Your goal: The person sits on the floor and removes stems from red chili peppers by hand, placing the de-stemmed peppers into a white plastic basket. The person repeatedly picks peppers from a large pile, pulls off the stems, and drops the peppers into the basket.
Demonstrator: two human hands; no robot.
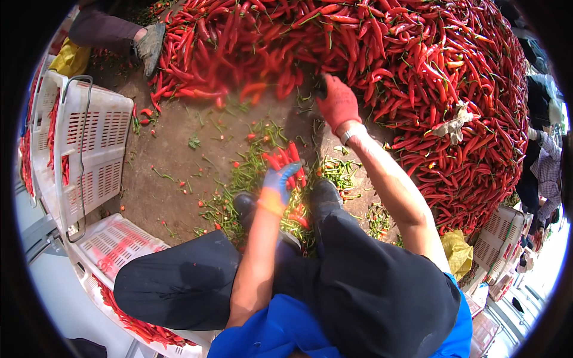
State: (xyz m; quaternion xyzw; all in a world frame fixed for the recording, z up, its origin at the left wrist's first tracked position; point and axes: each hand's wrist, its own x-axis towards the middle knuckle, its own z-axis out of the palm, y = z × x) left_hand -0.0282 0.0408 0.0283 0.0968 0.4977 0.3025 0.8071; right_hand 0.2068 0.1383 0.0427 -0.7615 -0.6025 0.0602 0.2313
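My left hand (278,184), in a blue and orange glove, is closed around a bunch of red chili peppers (283,157) above the floor between my boots. My right hand (338,102) wears a red glove with dark fingertips and reaches out to the near edge of a large heap of red chili peppers (429,67). Its fingertips are in shadow, so whether they grip a pepper cannot be told. Cut green pepper stems (239,179) with bits of red lie scattered around my boots (326,197).
At left stands a white slatted crate (96,121) with a wire handle; another white crate (117,244) beside my knee has peppers below it. A person's shoe (151,49) rests by the heap at upper left. A pale glove (454,123) lies on the peppers. More crates (499,237) and people stand at right.
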